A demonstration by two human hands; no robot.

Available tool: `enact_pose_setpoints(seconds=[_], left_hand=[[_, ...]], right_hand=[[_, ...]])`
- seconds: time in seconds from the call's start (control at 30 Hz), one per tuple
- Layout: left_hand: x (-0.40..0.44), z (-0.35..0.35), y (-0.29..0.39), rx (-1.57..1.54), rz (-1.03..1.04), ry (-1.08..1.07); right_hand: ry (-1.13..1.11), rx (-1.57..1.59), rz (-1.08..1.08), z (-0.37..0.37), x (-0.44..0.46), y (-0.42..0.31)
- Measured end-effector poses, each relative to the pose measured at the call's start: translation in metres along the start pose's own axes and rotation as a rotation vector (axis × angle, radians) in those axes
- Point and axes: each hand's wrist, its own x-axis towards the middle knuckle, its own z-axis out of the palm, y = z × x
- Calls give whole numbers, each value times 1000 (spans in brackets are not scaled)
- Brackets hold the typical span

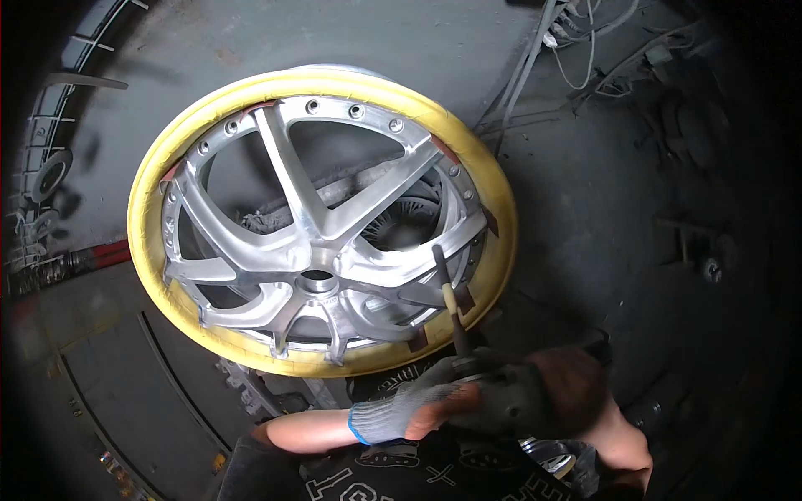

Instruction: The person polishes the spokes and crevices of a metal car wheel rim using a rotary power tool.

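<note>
A silver alloy wheel [334,217] with split spokes stands tilted in front of me. Yellow tape [146,242] covers its outer lip, with several dark red patches along the inner edge. My left hand [409,409], in a grey knit glove with a blue cuff, wraps around the front of a dark power sander [505,401]. Shadow covers my right hand [576,388], closed around the sander's rear body. The tool's long narrow arm points up over the wheel's lower right spokes; I cannot tell whether its tip touches the metal.
Cables [576,42] hang on the grey wall at the upper right. A wire rack [63,117] with discs is at the left. Behind the spokes sits a dark round brush-like part [405,221]. Shiny metal parts [555,459] lie low near my right arm.
</note>
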Motion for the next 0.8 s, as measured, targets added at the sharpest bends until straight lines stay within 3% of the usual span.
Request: enact_pose_setpoints(seconds=[0.07, 0.13, 0.33, 0.43, 0.53, 0.67, 0.7, 0.8], left_hand=[[3, 25, -38, 326, 489, 338], [9, 44, -66, 627, 719, 652], [8, 80, -118, 1019, 834, 1168], [10, 90, -139, 1056, 922, 1212], [38, 95, -146, 1052, 987, 890], [27, 117, -156, 969, 887, 805], [24, 120, -162, 1045, 978, 962], [25, 122, -169, 1249, 1052, 1127]], right_hand=[[5, -3, 3, 5, 3, -11], [11, -5, 7, 8, 5, -22], [-58, -51, -5, 22, 13, -56], [-40, -56, 19, 35, 20, -73], [8, -100, 8, 52, 23, -82], [4, -151, -17, 66, 33, -91], [-6, -166, -17, 68, 35, -94], [-47, -98, -19, 65, 47, -98]])
